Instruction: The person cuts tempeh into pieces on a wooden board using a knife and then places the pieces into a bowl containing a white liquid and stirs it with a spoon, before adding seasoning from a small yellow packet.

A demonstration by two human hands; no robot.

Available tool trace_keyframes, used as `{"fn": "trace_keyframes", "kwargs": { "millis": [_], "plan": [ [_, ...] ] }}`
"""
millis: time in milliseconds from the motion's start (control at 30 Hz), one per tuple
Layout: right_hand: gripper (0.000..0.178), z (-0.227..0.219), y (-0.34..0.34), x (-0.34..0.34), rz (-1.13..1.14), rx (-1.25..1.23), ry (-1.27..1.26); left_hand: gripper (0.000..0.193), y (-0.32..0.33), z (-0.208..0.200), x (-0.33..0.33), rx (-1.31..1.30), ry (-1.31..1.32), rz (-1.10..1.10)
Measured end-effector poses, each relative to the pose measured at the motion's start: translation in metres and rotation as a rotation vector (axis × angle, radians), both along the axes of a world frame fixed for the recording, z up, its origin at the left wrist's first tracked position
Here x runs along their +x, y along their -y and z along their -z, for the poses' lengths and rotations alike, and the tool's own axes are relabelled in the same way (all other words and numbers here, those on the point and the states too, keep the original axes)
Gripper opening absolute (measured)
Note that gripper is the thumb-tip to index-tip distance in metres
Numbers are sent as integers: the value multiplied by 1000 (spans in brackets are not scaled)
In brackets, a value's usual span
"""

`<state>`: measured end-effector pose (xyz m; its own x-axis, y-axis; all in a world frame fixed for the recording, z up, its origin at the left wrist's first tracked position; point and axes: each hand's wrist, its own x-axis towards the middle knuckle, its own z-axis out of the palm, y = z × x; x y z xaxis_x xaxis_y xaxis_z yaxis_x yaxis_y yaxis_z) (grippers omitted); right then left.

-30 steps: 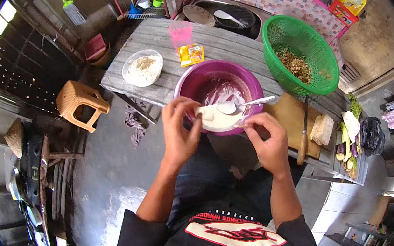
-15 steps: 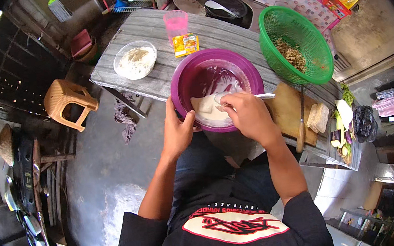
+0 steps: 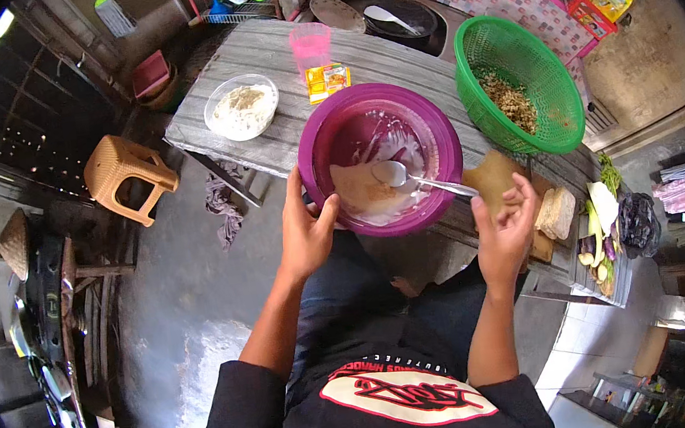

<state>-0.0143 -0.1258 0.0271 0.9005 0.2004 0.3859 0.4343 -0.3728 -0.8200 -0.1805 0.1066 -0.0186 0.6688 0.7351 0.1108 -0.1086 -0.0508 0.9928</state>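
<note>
My left hand (image 3: 311, 230) grips the near left side of a purple basin (image 3: 309, 137), thumb on the rim and fingers around its outside. The basin is tilted toward me, with pale, creamy batter (image 3: 357, 194) pooled at its near side and smeared up the wall. A metal spoon (image 3: 432, 183) rests in the batter, its handle lying across the right rim. My right hand (image 3: 507, 233) is just beyond the handle's end, fingers apart and loosely bent, holding nothing. Whether the thumb touches the handle tip, I cannot tell.
On the table (image 3: 211, 60) are a bowl of white flour (image 3: 242, 109), a pink cup (image 3: 311, 46), a yellow sachet (image 3: 327, 82) and a green basket (image 3: 552, 89) of chopped food. To the right lie a cutting board (image 3: 494, 175), tempeh-like blocks (image 3: 556, 213) and vegetables (image 3: 594, 236). A stool (image 3: 123, 176) stands left.
My right hand has let go of the spoon and moved right and nearer to me. The spoon now leans on the basin's rim. My left hand keeps its grip.
</note>
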Motion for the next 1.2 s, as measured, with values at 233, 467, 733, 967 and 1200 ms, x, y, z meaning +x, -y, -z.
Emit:
{"fn": "trace_keyframes", "kwargs": {
  "millis": [233, 467, 733, 967, 1200],
  "plan": [
    [52, 27, -19, 5, -335, 507, -737, 71, -12, 5, 2, -74, -40, 98],
    [21, 5, -51, 6, -323, 228, -267, 74, -15, 14, -1, 17, -54, 47],
    [20, 10, -28, 4, -267, 110, -78, 77, -16, 14, -5, 10, -33, 63],
    [25, 39, -28, -11, -239, 359, -539, 76, -16, 9, 0, -16, -19, 103],
    [23, 27, -35, -13, -225, 327, -241, 79, -13, 7, -3, -17, -23, 71]
  ]
}}
